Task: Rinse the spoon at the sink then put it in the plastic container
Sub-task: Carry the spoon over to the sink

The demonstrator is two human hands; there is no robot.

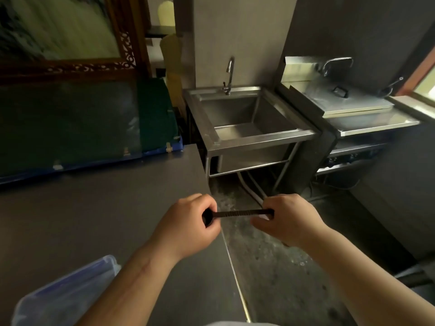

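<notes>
Your left hand (188, 222) and right hand (286, 217) grip the dark slender spoon (244, 212) crosswise past the grey counter edge (204, 175); open floor precedes the steel sink (266, 135).

Both forearms are bare and reach forward from the bottom edge, converging toward mid-frame. Left hand (188, 222) is curled in a fist, knuckles up, thumb side facing right, fingers wrapped around one end of a thin dark spoon (242, 212). Right hand (286, 217) is closed, back of hand up, fingertips pinching the other end. Hands are level and near each other, not touching. Wrists are roughly straight.
</notes>
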